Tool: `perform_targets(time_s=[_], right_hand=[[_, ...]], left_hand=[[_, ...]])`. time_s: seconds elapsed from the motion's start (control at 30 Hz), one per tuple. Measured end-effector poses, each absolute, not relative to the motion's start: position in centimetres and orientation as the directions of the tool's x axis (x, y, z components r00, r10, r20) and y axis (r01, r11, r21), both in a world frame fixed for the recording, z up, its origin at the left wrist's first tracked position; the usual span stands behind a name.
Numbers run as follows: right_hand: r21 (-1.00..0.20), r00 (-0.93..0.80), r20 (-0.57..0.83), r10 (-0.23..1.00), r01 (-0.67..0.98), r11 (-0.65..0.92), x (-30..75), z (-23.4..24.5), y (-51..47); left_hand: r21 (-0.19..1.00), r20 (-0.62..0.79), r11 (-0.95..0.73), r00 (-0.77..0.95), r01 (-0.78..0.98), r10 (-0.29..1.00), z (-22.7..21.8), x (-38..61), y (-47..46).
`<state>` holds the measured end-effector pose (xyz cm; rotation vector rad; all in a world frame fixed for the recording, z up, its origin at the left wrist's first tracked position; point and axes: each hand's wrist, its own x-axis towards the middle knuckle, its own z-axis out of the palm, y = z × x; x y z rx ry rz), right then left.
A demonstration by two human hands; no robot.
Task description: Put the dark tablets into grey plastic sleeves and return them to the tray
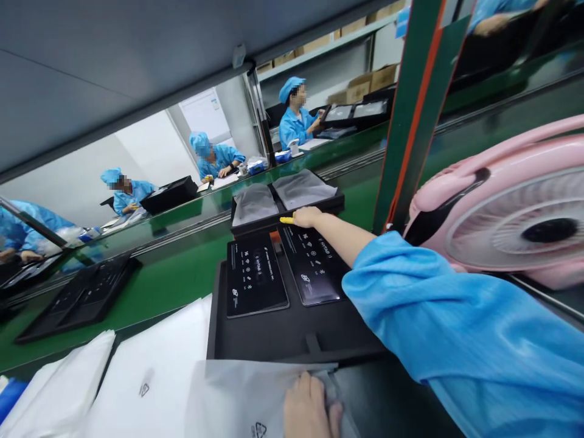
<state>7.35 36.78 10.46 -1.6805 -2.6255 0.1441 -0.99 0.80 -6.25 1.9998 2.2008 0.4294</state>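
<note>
My left hand [309, 406], at the bottom of the view, has its fingers curled on a translucent plastic bag [232, 395] with a recycling mark. My right hand [307, 217] reaches out in a blue sleeve, a yellow finger cot on one finger. It is closed at the far edge of a dark tablet [312, 267] with white print; some fingers are hidden. Beside it a second tablet [255, 277] lies in a black tray [255, 340]. Just beyond stands another black tray [287, 216] with two items in translucent bags.
A stack of white bags [155, 365] lies to the left. Farther off, a black tray [82, 298] sits on the green belt [173, 267]. A pink fan [515, 201] and a green post [410, 115] stand at the right. People in blue work across the line.
</note>
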Motion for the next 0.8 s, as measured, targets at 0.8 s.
perform_targets(time_s=[0.8], right_hand=[[-0.878,0.192,0.459,0.868,0.249,0.409,21.9,10.7,3.7]], left_hand=[[0.965,0.129,-0.006,-0.453,0.262,0.882,-0.3,-4.2,-2.2]])
